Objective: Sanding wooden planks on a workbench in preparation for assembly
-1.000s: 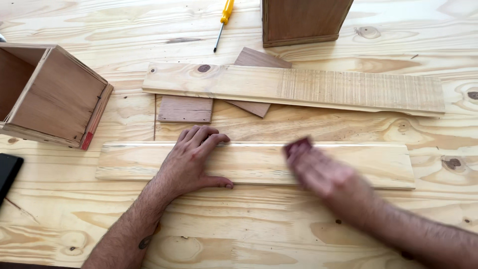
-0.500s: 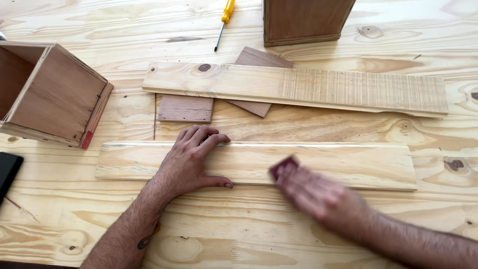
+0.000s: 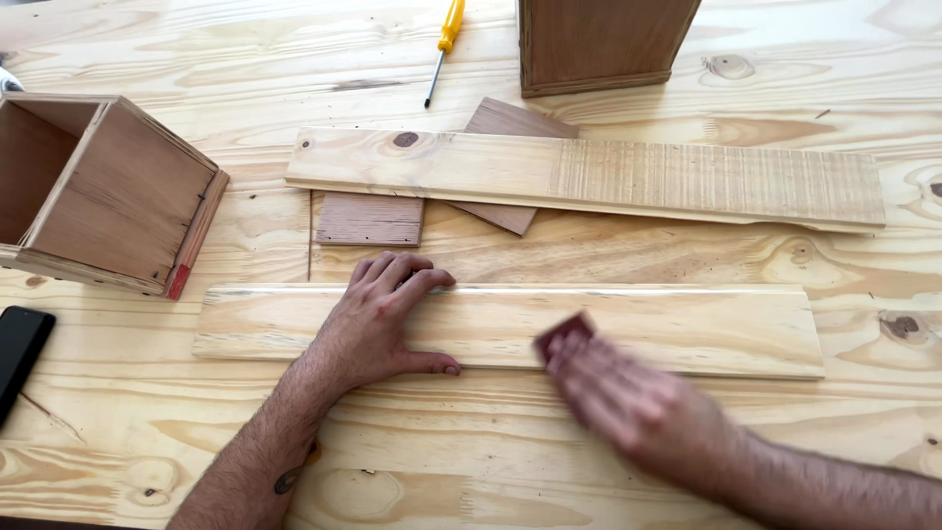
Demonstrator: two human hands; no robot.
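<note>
left hand (image 3: 378, 319) flat, fingers spread; right hand (image 3: 628, 402) blurred, fingers curled

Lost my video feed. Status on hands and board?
Left hand flat on near plank. Right hand, blurred, presses reddish sanding pad on it. Nothing in the way.

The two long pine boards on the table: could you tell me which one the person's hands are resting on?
The nearer board, lying apart from the farther board. The left hand lies flat on it and the right hand presses a reddish piece to it.

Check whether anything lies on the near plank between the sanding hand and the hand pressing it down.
Nothing visible does: the near plank is bare between the right hand, holding reddish sandpaper, and the flat left hand.
</note>
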